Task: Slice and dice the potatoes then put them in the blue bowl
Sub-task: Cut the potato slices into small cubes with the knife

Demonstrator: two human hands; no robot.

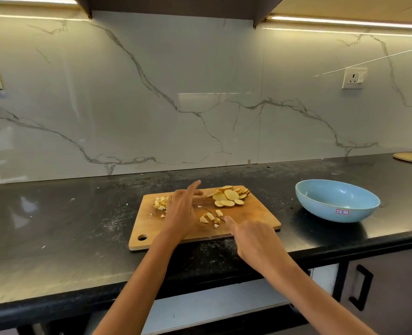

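Right hand [255, 240] nearest, over the near right edge of the cutting board [151, 228], fingers curled round a knife handle, forefinger stretched along the thin dark knife blade [212, 212]; grip mostly hidden behind the hand. Left hand [180, 211] farther in, above the middle of the board, fingers straight and spread, holding nothing. Between the two hands, a few diced potato pieces [209, 217] scattered beside the blade. Left of the left hand, a small heap of potato cubes [160, 202], partly hidden by it. At the far right corner of the board, a pile of round potato slices [230, 196], overlapping. Board flat on the dark desk [55, 213], hanging hole at its near left corner. Blue bowl [336, 201] well right of the board, on the desk, holding no potato. Behind, a marbled wall [151, 93] with a socket [353, 78] at right. Cupboard handle [361, 287] below the desk, near right.
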